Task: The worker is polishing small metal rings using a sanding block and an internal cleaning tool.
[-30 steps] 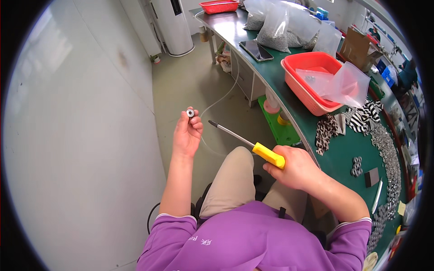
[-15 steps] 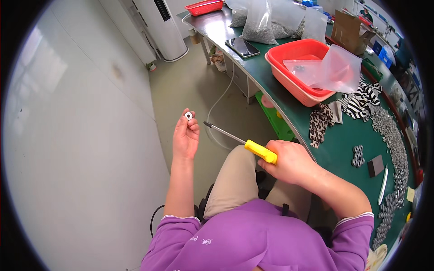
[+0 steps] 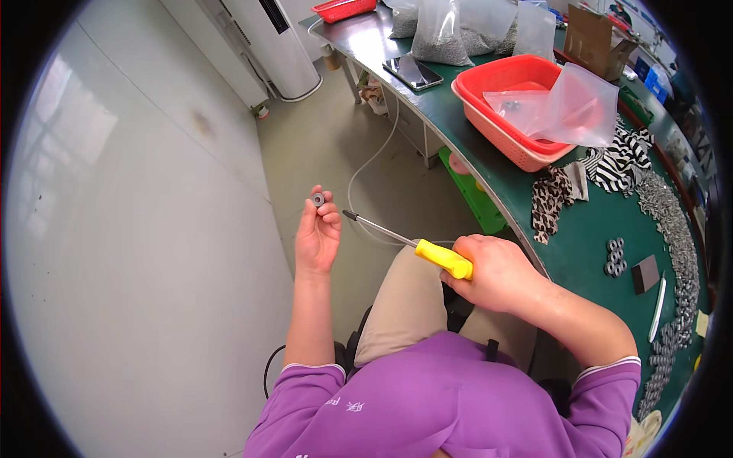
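Between the fingertips of my left hand [image 3: 318, 237] is a small grey metal ring [image 3: 318, 199], its hole facing me. My right hand [image 3: 495, 273] is wrapped round the yellow handle of a screwdriver-like tool [image 3: 444, 259]. The tool's thin metal shaft points left toward the ring, and its dark tapered tip [image 3: 350, 215] is a short way from it, not touching. Both hands are raised in front of my lap, off the table.
The green table [image 3: 580, 221] curves along my right. On it are a cluster of metal rings [image 3: 615, 257], a dark block [image 3: 645, 275], a white pen-like tool [image 3: 657, 307], a long pile of small metal parts [image 3: 668, 221], patterned cloths [image 3: 551, 202], a red basket [image 3: 500, 126] and a phone [image 3: 412, 73].
The ring in my left hand has tilted, its face turning from bright white to dull grey. The tool stays in my right hand at nearly the same angle. The whole view has shifted slightly.
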The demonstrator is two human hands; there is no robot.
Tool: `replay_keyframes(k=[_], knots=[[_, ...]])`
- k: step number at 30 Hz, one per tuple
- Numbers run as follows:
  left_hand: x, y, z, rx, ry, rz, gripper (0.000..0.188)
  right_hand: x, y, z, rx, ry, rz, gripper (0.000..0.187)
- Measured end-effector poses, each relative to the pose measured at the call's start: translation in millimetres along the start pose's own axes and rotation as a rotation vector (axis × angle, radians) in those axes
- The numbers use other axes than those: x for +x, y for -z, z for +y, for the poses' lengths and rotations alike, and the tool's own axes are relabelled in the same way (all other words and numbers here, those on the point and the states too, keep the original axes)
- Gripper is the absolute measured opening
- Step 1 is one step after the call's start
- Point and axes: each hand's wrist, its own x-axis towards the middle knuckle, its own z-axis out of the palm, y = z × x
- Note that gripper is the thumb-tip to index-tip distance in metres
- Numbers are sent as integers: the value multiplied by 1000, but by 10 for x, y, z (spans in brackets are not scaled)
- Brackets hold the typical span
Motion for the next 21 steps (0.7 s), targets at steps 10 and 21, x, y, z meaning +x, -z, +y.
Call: replay_keyframes(k=[10, 21], knots=[[1, 114, 4, 57, -5, -12, 25, 6, -30, 21, -31, 36, -2, 28], [-60, -272, 2, 1314, -588, 97, 53, 3, 32, -14, -31, 3, -5, 27]])
